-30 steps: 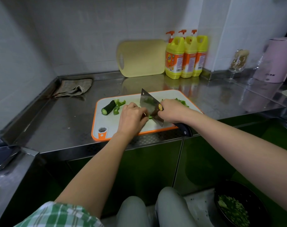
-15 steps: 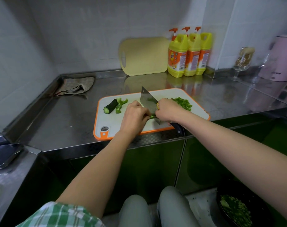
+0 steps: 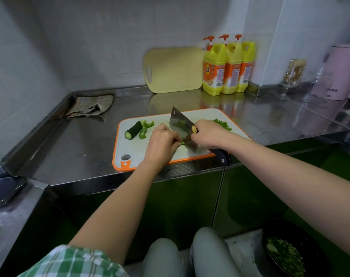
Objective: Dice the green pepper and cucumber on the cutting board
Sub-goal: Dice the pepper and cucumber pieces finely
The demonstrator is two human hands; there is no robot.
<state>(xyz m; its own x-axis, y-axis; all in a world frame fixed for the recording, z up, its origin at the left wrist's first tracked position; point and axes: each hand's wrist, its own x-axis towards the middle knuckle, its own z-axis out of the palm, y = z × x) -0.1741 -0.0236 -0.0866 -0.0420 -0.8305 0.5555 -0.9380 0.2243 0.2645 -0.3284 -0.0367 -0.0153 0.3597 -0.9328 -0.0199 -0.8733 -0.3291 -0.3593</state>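
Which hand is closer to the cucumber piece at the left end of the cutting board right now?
Left. The left hand is to the right of the cucumber piece, pinning green pepper against the cleaver. The right hand grips the cleaver handle farther right, beyond the blade.

Upper centre: a yellow board (image 3: pixel 173 69) leans beside three detergent bottles (image 3: pixel 228 66). A rag (image 3: pixel 90 105) lies left; pink kettle (image 3: pixel 339 71) far right.

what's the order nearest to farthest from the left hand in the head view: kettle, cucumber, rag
From the left hand:
1. cucumber, just to its left on the board
2. rag, back left of the counter
3. kettle, far right, at the back
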